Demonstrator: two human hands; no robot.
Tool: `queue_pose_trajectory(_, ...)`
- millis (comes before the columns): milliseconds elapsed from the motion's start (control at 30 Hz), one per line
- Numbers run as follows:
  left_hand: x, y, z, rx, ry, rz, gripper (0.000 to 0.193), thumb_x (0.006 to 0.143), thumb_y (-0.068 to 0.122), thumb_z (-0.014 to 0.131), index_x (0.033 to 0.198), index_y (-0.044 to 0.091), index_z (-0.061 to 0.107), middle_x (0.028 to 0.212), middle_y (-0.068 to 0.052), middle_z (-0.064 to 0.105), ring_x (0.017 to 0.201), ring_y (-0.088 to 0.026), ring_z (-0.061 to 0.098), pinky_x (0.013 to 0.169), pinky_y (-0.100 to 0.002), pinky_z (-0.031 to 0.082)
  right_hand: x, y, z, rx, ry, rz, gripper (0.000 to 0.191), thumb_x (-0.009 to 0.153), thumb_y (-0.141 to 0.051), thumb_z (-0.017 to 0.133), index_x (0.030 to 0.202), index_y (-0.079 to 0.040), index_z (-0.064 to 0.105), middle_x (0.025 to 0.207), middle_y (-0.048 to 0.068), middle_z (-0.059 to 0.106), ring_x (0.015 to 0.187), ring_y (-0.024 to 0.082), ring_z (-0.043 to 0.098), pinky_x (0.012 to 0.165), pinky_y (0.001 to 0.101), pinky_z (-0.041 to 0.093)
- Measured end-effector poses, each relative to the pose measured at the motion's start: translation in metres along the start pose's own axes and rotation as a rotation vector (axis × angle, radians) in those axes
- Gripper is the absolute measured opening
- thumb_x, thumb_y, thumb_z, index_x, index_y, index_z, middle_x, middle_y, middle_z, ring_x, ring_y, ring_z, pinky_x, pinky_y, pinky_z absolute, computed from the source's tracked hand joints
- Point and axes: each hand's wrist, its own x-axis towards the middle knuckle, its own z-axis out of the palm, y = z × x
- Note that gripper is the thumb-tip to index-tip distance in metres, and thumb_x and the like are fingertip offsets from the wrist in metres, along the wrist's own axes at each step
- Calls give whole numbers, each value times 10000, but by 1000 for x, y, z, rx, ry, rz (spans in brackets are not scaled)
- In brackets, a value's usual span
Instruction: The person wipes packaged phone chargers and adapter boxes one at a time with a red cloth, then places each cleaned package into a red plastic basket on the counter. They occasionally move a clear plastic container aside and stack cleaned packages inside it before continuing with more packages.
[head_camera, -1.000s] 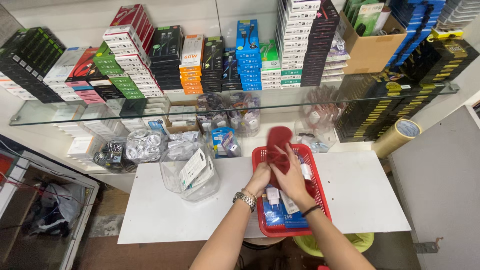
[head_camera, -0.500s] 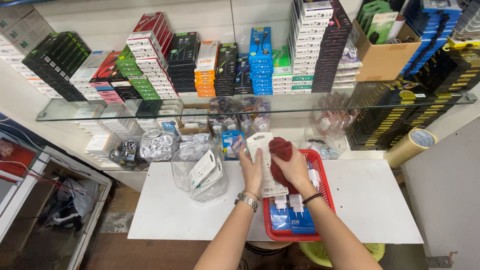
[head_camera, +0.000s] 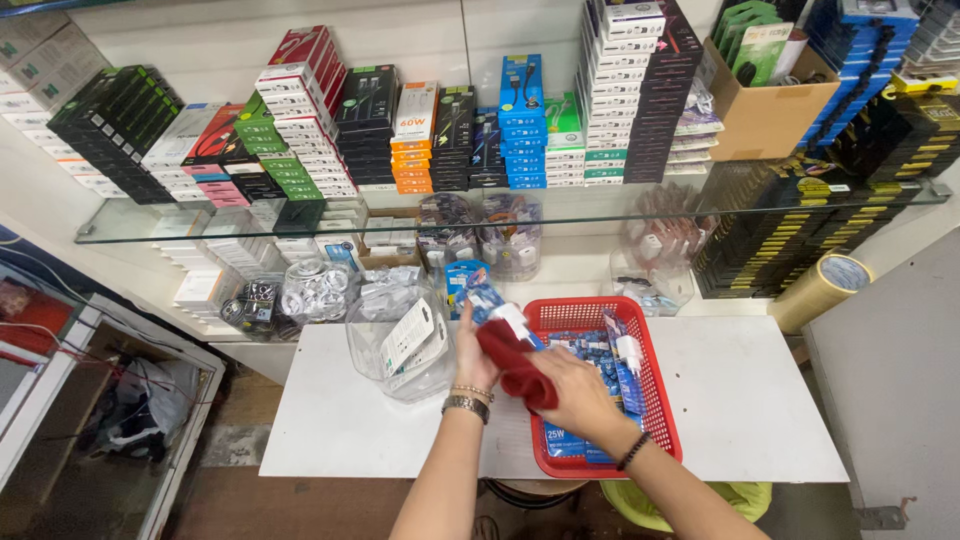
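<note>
A: Entry, centre of frame. Left hand (head_camera: 474, 352) grasps a small clear packet (head_camera: 497, 305) with a blue card and a white charger plug inside, held up above the left rim of the red basket (head_camera: 660, 400). Right hand (head_camera: 578, 396) is clenched around a dark red cloth (head_camera: 514, 364), which is pressed against the lower face of the packet.

B: How should the wipe be done well, in your judgement?

A: Keep the left fingers at the packet's edges so the cloth can reach the whole face. Support from behind, since the thin plastic will likely flex and crinkle. Use light strokes; hard pressure could crease the card inside. Work over the basket, so a slip drops the packet among the others rather than off the white surface (head_camera: 760, 400).

B: Condition of the packet?

A: Glossy, transparent, tilted with its top toward the upper left. The lower part is hidden by the cloth. Cannot tell whether it carries dust.

B: Surroundings?

A: The basket holds more packets of the same blue-and-white kind, lying flat. A clear plastic jar (head_camera: 400, 340) lies on its side just left of the left hand. A roll of brown tape (head_camera: 822, 290) sits at the right, well apart. Stacked boxes fill the glass shelf (head_camera: 150, 225) across the upper frame.
</note>
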Motion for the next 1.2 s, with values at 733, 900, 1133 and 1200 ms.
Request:
queue_pose_trajectory(733, -44, 19, 56, 238, 396, 504, 443, 1041, 431, 515, 1110, 11, 639, 969, -54, 712, 821, -157, 686, 723, -351, 566, 59, 52, 69, 1005, 237, 547, 425, 943, -279, 693, 1286, -33, 639, 1225, 24, 709, 1094, 124, 637, 943, 284, 497)
queue_pose_trajectory(900, -31, 104, 22, 212, 454, 730, 425, 1042, 412, 501, 1112, 26, 664, 1010, -42, 729, 870, -133, 696, 778, -312, 561, 27, 57, 69, 878, 119, 627, 432, 879, -257, 763, 1215, 0, 677, 1132, 75, 757, 1011, 148, 694, 871, 305, 551)
queue_pose_trajectory(1133, -28, 188, -49, 1138, 668, 1030, 295, 1003, 231, 643, 1119, -40, 657, 1000, -166, 730, 898, -274, 680, 843, -372, 523, 33, 91, 32, 801, 407, 709, 430, 919, -266, 736, 1248, 0, 663, 1189, 53, 734, 1047, 139, 671, 891, 294, 523)
queue_pose_trajectory(1200, -26, 187, -57, 1268, 722, 919, 370, 935, 197, 692, 1219, -31, 627, 1090, -190, 709, 995, -321, 678, 898, -405, 511, 36, 95, 26, 784, 439, 701, 435, 917, -260, 738, 1254, -1, 646, 1196, 51, 723, 1054, 139, 667, 892, 292, 521)
